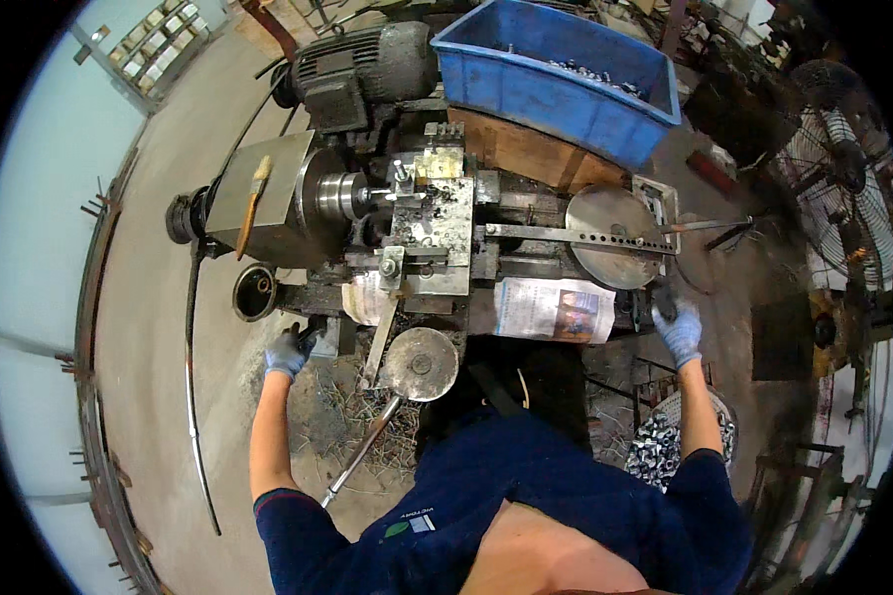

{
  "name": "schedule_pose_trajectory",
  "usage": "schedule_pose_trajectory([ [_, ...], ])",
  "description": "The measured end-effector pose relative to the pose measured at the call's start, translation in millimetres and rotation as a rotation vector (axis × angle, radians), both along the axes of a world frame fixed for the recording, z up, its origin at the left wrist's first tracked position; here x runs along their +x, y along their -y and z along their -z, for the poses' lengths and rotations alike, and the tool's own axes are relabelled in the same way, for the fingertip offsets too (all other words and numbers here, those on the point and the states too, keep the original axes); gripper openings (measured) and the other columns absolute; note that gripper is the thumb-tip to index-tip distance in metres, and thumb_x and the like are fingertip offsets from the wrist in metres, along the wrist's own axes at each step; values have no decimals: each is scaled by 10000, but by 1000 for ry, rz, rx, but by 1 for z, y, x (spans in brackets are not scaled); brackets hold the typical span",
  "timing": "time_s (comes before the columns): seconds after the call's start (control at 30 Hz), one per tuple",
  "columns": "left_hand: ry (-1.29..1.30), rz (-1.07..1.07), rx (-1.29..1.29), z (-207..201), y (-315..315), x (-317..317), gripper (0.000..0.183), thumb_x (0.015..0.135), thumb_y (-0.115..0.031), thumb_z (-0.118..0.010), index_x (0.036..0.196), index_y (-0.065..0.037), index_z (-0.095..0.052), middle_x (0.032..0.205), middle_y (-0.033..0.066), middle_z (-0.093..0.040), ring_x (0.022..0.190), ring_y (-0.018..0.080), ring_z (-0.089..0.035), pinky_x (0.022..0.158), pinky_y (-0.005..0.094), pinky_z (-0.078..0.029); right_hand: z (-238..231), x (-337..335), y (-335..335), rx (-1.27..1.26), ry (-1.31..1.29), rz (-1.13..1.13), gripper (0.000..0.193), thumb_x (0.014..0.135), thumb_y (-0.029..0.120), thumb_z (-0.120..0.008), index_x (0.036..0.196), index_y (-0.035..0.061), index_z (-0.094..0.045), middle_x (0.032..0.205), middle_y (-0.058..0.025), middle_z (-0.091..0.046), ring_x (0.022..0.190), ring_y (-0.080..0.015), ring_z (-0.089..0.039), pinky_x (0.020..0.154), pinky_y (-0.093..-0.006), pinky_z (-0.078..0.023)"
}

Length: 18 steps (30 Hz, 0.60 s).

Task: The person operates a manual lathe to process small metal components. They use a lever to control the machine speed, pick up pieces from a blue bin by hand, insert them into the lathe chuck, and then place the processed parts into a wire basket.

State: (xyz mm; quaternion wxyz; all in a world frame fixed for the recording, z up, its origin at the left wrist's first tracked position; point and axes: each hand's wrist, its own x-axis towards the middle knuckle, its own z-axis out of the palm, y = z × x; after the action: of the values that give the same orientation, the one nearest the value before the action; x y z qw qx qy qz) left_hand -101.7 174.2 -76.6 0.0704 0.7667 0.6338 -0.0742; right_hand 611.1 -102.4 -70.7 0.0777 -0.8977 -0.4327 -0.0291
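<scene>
Lathe at mid-cycle, seen from above the operator's head: we judge the machine set up and attended, with no finished piece yet lifted off it. Our left hand, gloved, is closed around a dark lever at the front left corner of the lathe; our right hand, also gloved, is wrapped around a dark handle at the front right corner, just below the round metal disc. Between the hands, the chuck faces the tool slide; whether a workpiece sits in the chuck we cannot tell. A handwheel projects from the front edge, and folded newspaper lies along that edge to its right. A brush rests on the headstock cover, with the motor behind it. Beyond the rear edge stands a blue crate holding small metal parts, while a basket of similar parts sits near the right forearm, so we take both stock and output to be within reach. Swarf litters the floor below
</scene>
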Motion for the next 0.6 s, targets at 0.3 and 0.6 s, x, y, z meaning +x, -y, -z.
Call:
schedule_pose_trajectory([
  [0.3,175,-528,200,120,-1,29,461,838,-512,-468,1030,-119,-615,893,200,-648,844,401,-614,701,480,-486,-13,-36,33,181,-266,50,388,731,384,-708,873,23,-692,846,-169,-675,811,-298,-652,762,-351,-500],
  [0.6,15,-125,-95,75,-9,1,439,843,-426,-460,1097,-96,-598,1002,188,-640,937,373,-604,794,463,-478,-122,-56,-42,373,-291,-163,326,752,318,-703,897,26,-690,851,-148,-681,794,-269,-660,742,-340,-502],
])
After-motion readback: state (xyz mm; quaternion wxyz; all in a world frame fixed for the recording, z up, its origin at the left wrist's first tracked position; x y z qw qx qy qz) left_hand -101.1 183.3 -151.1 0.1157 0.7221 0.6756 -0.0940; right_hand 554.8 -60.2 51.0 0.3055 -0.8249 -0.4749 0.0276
